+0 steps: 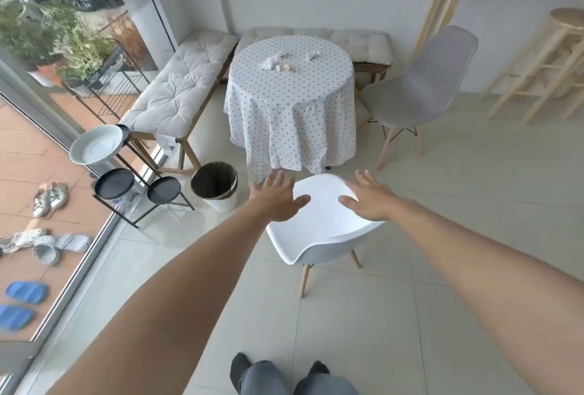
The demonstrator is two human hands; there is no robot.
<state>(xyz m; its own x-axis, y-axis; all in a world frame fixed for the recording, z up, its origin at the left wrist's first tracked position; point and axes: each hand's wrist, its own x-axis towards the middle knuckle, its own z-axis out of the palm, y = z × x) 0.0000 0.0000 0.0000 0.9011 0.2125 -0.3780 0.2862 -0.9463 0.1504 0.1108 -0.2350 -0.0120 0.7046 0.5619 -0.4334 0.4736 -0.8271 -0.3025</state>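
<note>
A white shell chair (319, 230) with wooden legs stands on the tiled floor in front of me, its back towards me. My left hand (278, 197) reaches out with spread, straight fingers over the chair's left side. My right hand (368, 197) is likewise flat and spread over the chair's right side. Neither hand holds anything. Beyond the chair stands a round table (292, 103) under a dotted white cloth, with several crumpled tissues (278, 62) on top.
A lined waste bin (216, 184) stands left of the chair. A black plant stand (132, 182) with a white bowl (96, 148) is further left. A cushioned bench (180, 84), a grey chair (420, 88) and wooden stools (550, 62) surround the table.
</note>
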